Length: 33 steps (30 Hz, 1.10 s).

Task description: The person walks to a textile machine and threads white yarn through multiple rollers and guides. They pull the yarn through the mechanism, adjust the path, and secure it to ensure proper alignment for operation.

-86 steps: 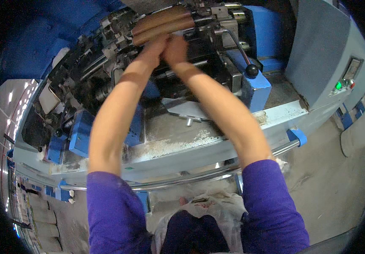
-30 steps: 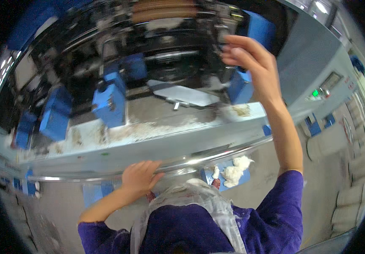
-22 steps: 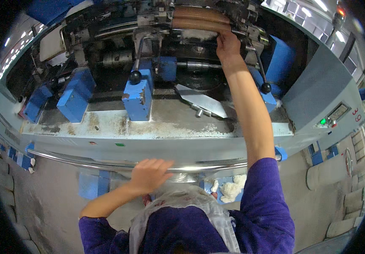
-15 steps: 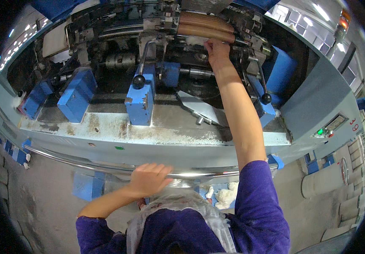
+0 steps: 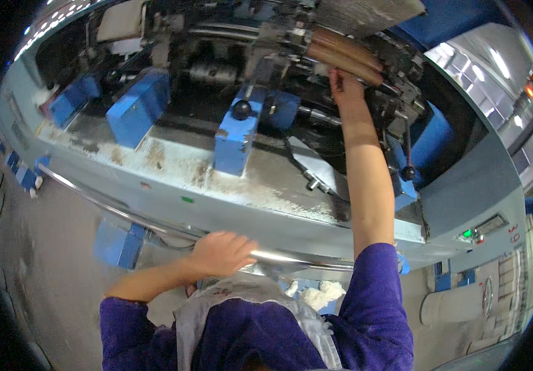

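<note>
My right hand [image 5: 347,86] reaches deep into the machine, just below a pair of brown rollers [image 5: 347,54]. Its fingers are drawn together in a pinch; whatever is between them is too small to make out. Pale material [image 5: 321,68] shows by the fingertips, under the rollers. My left hand [image 5: 222,253] hangs low by a shiny metal rail [image 5: 285,258] along the machine's front. Its fingers are stretched out and hold nothing, slightly blurred. A grey metal plate [image 5: 313,162] with a small knob lies on the machine bed beside my right forearm.
Blue blocks [image 5: 235,145] stand along the machine bed, with black-knobbed levers [image 5: 407,173] among them. White fluffy fibre [image 5: 321,295] lies low in front of me. A blue box [image 5: 118,242] is on the floor at left. A white cylindrical can [image 5: 455,308] stands at right.
The view has tilted and shifted, so the machine now slants down to the right. My right hand stays pinched near the brown rollers. My left hand stays by the rail, fingers stretched.
</note>
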Motion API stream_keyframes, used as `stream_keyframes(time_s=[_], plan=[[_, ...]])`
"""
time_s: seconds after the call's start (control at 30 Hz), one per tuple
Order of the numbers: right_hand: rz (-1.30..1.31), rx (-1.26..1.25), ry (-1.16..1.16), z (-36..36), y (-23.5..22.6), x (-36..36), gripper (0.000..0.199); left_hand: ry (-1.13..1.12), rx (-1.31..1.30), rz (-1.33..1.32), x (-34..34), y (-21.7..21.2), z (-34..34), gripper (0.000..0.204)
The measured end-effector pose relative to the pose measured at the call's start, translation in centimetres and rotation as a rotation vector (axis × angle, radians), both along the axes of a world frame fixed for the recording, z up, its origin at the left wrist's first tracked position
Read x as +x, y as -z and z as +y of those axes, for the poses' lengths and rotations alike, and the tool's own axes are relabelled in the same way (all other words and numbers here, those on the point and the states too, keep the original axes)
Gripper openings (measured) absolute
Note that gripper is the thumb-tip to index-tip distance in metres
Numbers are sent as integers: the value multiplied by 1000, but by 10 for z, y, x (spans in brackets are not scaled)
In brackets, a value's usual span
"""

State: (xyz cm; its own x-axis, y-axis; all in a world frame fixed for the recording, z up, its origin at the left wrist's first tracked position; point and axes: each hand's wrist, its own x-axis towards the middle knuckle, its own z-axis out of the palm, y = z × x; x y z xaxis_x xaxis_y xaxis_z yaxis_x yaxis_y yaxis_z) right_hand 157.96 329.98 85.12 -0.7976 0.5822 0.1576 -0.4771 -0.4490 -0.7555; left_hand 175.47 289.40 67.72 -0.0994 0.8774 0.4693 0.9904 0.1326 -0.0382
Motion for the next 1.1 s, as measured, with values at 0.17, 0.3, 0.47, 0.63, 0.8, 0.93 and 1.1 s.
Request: stream_keyframes(time_s=[0.17, 0.3, 0.47, 0.63, 0.8, 0.93, 1.1], plan=[[-4, 112, 100, 11, 9, -7, 19, 36, 149, -7, -9, 8, -26, 42], [102, 127, 43, 29, 13, -15, 16, -319, 264, -20, -23, 11, -94, 54], [-7, 121, 106, 64, 14, -28, 16, -647, 268, -55, -43, 12, -143, 66], [-74, 332, 101, 63, 18, -24, 18, -686, 87, -119, -62, 8, -137, 60], [62, 109, 69, 17, 10, -6, 10, -647, 90, -225, -73, 4, -141, 55], [36, 92, 125, -14, -3, 9, 9, -670, 64, -260, -72, 2, -144, 58], [-86, 112, 177, -26, -8, 17, 9, -676, 70, -210, -72, 2, -140, 56]])
